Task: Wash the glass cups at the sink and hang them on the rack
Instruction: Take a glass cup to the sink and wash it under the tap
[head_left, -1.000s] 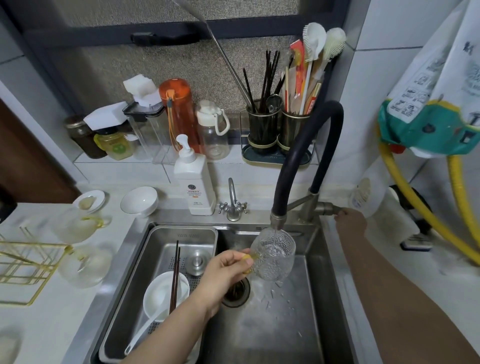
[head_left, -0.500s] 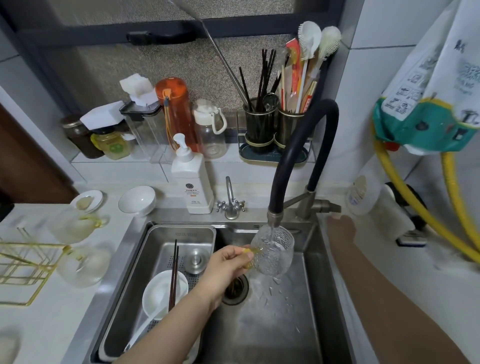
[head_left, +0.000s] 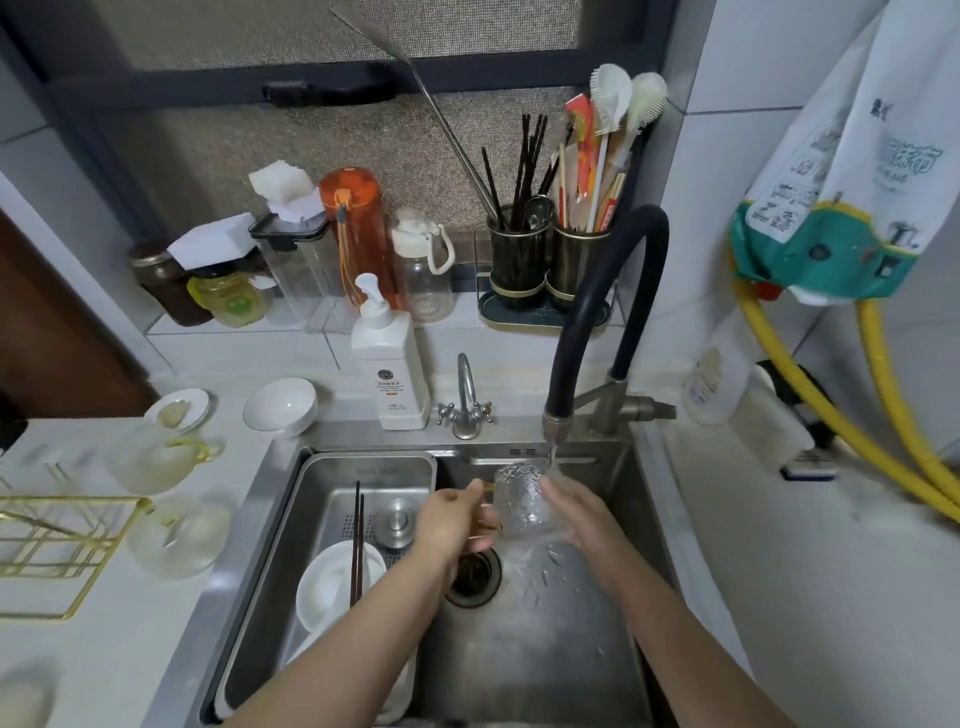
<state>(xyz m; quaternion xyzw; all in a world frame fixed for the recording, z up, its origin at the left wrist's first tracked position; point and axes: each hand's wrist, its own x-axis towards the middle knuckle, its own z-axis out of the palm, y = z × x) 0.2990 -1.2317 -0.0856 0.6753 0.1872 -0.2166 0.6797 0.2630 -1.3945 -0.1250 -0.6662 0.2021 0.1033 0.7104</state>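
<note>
A textured glass cup (head_left: 522, 501) with a yellow handle sits under the running black tap (head_left: 587, 322), above the sink (head_left: 540, 654). My left hand (head_left: 449, 519) grips the cup by its handle. My right hand (head_left: 582, 512) wraps around the cup's right side. Two more frosted glass cups, one (head_left: 150, 460) behind the other (head_left: 179, 538), stand on the counter to the left, beside the gold wire rack (head_left: 57, 545).
A steel drain basket (head_left: 363, 470) in the sink's left half holds a white bowl (head_left: 332, 584), chopsticks and a plug. A soap bottle (head_left: 387, 371), a small tap (head_left: 465, 400), a white bowl (head_left: 280, 405) and a saucer (head_left: 179, 410) line the back. Yellow hoses (head_left: 810, 395) hang at the right.
My right hand left the tap lever at the right and came down onto the cup's right side. The cup stays under the water in my left hand.
</note>
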